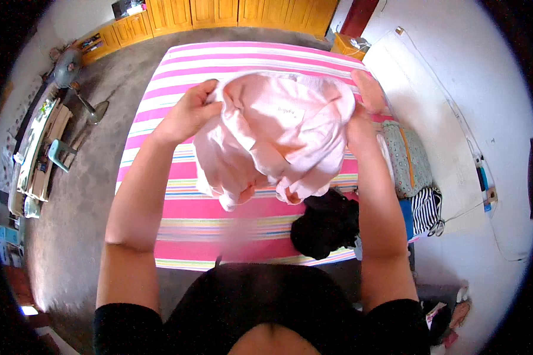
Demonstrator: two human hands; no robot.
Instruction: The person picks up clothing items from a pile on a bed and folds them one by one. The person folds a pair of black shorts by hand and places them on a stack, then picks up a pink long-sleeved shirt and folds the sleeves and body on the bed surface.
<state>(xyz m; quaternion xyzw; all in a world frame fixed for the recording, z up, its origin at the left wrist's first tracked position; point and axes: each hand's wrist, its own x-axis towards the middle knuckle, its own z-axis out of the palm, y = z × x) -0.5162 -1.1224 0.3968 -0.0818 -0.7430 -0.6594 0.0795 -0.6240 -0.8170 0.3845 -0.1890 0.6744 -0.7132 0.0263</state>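
Observation:
A light pink garment (266, 133) hangs stretched between my two hands above the bed. Its wide opening faces up, and a pale label shows on the inner side. Whether it is a shirt or shorts, I cannot tell. My left hand (190, 112) grips the left edge of the opening with the fingers curled over the cloth. On the opposite edge my right hand (360, 127) is closed, its fingers partly hidden by the cloth. The lower part of the garment droops in loose folds. Below and to the right, a crumpled black garment (323, 228) lies near my right forearm.
Pink and white stripes cover the bed (183, 231). Along its right side lie a pink cloth item (368, 92), a grey-green patterned bundle (410, 160) and a black-and-white striped cloth (426, 211). A standing fan (71, 68) and a pale green stool (58, 155) stand at left; wooden cabinets (213, 13) line the back.

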